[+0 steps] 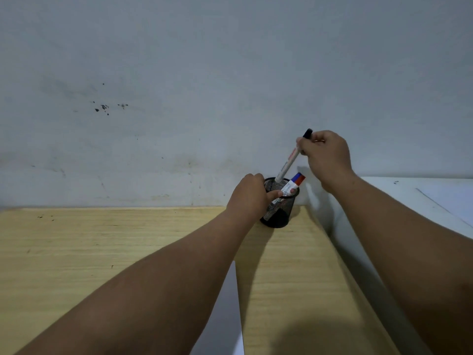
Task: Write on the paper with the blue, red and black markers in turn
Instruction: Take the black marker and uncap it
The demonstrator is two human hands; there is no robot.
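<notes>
Right hand (326, 156): fingers closed around the upper barrel of a slim white-barrelled marker with a black cap (291, 157), just below the cap. Marker tilted, cap end up and toward the wall, lower end at the mouth of the black wire-mesh cylindrical pen holder (277, 211). Cannot tell from this one view whether it is going in or coming out

Left hand (252, 194): wrapped around the left side of the mesh holder near its rim, bracing it; grip closed on the holder, one finger lying across the rim

Inside the holder: two more white-barrelled markers lean against the right rim, side by side, one with a blue cap (296, 177) and one with a red cap (302, 179). Both capped and stowed

Holder stands at the far right corner of the pale wooden tabletop (107, 252), close to the grey-white wall (204, 73) and beside a white surface (422, 193) on the right

Sheet of white paper (225, 316): lies on the table near the bottom edge of view, between the forearms, mostly covered by the left arm. The strip that shows carries no visible marks; the rest is hidden, so written or blank cannot be confirmed

Progress, as a judgement: blue and red are parked in the holder and black is the last colour in the order. Either the blue and red turns are done and black is being drawn for the final turn, or black is being returned and all writing is finished. The hidden paper leaves this unsettled
</notes>
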